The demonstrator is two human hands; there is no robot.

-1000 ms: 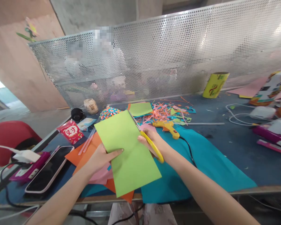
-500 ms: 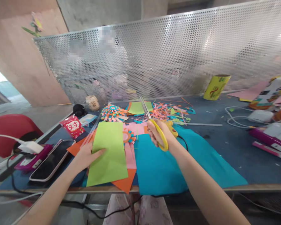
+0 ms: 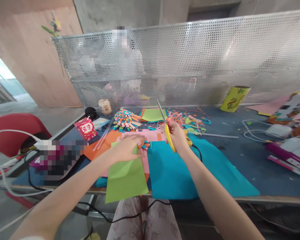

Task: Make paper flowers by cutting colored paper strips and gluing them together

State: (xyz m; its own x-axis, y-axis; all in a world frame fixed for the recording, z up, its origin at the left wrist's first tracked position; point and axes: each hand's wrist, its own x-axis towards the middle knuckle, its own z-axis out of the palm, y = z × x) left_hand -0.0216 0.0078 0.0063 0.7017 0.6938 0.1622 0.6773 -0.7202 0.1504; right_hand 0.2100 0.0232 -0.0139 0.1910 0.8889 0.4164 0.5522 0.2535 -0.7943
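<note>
My left hand (image 3: 126, 146) reaches across the top of a light green sheet (image 3: 127, 183), its fingers and thumb about the upper edge. The sheet's lower end hangs past the table's front edge. Just beyond those fingertips, a small round flower of orange and blue fringed strips (image 3: 145, 144) is partly covered. In my right hand (image 3: 178, 135) is a pair of yellow-handled scissors (image 3: 170, 139), blades pointing up and away. Below that hand lies a large blue sheet (image 3: 172, 170). Pink sheets (image 3: 145, 163) and an orange sheet (image 3: 92, 150) are stacked under the green one.
A fringed multicolour pompom (image 3: 127, 120) and a heap of paper shreds (image 3: 177, 119) lie toward the back. A yellow tool (image 3: 188, 140) with a black cord rests by my right wrist. On the left are a red packet (image 3: 86, 128) and power strip; a yellow roll (image 3: 235, 99) stands before the perforated screen (image 3: 190, 63).
My left hand has moved from the green sheet's left edge to its top, and the sheet has slid toward me. The scissors stay in my right hand, turned slightly.
</note>
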